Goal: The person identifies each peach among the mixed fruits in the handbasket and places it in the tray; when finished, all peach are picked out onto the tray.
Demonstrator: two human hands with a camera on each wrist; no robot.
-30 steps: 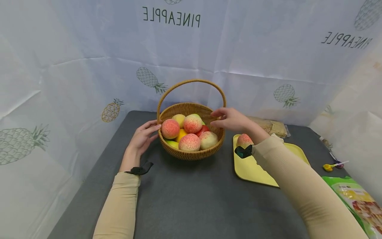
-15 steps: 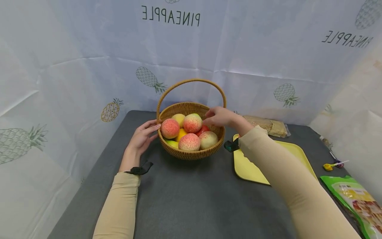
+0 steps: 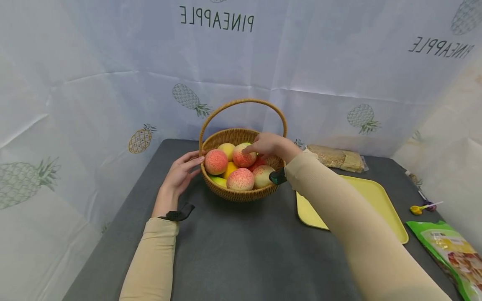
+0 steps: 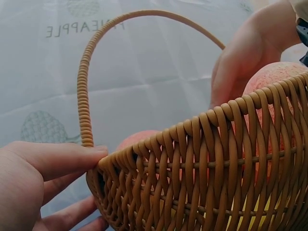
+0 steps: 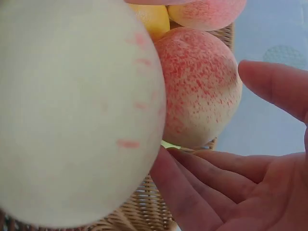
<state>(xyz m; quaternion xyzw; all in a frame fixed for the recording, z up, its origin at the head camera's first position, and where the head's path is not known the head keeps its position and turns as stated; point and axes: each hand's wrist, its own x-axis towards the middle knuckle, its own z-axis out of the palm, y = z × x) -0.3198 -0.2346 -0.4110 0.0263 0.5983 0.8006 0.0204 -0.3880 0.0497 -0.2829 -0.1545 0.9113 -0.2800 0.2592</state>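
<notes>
A woven basket with a tall arched handle holds several peaches and yellow, green and red fruit. At its left side my left hand holds the rim by the handle's foot, thumb on top and other fingers against the outside, as the left wrist view also shows. My right hand reaches in from the right over a red-speckled peach. Its thumb is right at the peach's edge and the other fingers extend along its far side, fairly straight. A pale peach fills the near part of the right wrist view.
Right of the basket lies a yellow tray, partly hidden by my right arm. A clear packet is behind it. Lollipops and a green snack bag lie at the right edge. A pineapple-print cloth hangs behind.
My right hand has moved left from the basket's right rim to the red-speckled peach. The forearm now hides the peach seen earlier on the tray. My left hand has stayed at the rim.
</notes>
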